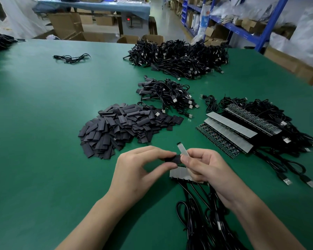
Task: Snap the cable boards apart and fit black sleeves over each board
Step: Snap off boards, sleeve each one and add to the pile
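Leaving its tip free for fitting, 1 board (pixel 182 150) is gripped by right hand (pixel 204 168) (sleeve (pixel 173 159) pinched by left hand (pixel 143 168)).

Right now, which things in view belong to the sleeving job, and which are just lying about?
Job: left hand pinching a sleeve; right hand holding a board; board strip below them; sleeve pile; board panels; sleeved cables.
Lying about: lone cable; cardboard boxes; shelving.
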The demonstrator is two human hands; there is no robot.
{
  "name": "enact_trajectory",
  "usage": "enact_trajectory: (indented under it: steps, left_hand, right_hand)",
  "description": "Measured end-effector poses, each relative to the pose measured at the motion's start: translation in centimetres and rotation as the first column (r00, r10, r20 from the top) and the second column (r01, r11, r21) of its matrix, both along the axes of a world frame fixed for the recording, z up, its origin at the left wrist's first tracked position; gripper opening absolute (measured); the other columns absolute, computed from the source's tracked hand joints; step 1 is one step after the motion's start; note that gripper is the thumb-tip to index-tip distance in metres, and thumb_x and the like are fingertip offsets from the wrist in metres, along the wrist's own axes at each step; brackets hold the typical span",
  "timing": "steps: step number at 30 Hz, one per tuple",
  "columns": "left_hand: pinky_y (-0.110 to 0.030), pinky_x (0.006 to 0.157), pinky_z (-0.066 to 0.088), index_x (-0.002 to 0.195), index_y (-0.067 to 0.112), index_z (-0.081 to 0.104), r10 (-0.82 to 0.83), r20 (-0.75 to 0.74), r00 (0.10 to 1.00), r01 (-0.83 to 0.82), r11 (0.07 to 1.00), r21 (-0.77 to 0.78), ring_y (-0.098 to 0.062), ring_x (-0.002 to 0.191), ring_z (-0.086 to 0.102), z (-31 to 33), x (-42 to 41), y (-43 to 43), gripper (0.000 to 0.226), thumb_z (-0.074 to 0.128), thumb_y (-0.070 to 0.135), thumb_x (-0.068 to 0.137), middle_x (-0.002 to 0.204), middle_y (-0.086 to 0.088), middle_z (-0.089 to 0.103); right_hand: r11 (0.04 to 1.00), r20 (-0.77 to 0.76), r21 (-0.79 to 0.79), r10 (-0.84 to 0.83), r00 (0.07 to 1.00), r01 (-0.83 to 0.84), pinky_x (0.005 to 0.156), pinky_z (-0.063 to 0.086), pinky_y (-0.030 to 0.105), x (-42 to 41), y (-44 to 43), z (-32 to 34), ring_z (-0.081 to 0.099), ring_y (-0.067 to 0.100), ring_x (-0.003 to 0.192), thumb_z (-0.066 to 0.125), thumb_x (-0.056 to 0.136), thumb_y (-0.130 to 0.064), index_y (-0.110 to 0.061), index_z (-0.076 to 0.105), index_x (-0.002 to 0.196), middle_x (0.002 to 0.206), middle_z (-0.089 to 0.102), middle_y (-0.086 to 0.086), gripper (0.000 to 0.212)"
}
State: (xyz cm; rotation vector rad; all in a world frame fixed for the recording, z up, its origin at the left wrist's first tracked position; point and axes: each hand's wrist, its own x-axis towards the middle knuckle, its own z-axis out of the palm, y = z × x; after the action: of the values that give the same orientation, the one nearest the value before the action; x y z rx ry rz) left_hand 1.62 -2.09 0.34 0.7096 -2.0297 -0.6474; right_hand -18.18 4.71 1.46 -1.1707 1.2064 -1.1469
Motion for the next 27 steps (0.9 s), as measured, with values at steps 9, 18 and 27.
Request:
enact_trajectory:
  steps: [9,18,27]
  left_hand:
    - [-0.021,0.082,0.056,0.102,0.021,0.082,-0.059,-0.085,0.995,0.071,0.988,0.137,-0.005,0.089,0.074,-0.26,-0.05,-0.1,0.021,0.082,0.029,0.082,0.097,0.017,0.078]
    - [-0.015,0.081,0.054,0.101,0.026,0.081,-0.101,-0.132,0.986,0.129,0.965,0.228,-0.005,0.087,0.075,-0.33,-0.16,-0.12,0.02,0.081,0.027,0.081,0.096,0.018,0.078]
    - [-0.02,0.081,0.057,0.099,0.033,0.082,-0.127,-0.188,0.974,0.185,0.926,0.329,-0.011,0.086,0.076,-0.52,-0.34,-0.06,0.017,0.08,0.036,0.083,0.095,0.016,0.079]
  right_hand:
    - [0.999,0.084,0.04,0.016,0.996,-0.02,0.053,0.014,0.027,-0.22,-0.12,-0.33,0.019,0.008,0.049,0.074,0.087,-0.041,-0.017,0.079,0.098,0.055,0.031,-0.009,0.026]
    - [0.998,0.136,0.068,-0.002,0.991,-0.007,0.052,0.015,0.026,0.16,-0.12,0.05,0.022,0.004,0.046,0.074,0.079,-0.04,-0.023,0.079,0.087,0.052,0.041,-0.014,0.02]
    - [0.996,0.163,0.09,-0.009,0.987,-0.006,0.055,0.013,0.028,0.2,-0.09,0.21,0.024,0.003,0.045,0.075,0.076,-0.038,-0.023,0.079,0.082,0.051,0.044,-0.015,0.017]
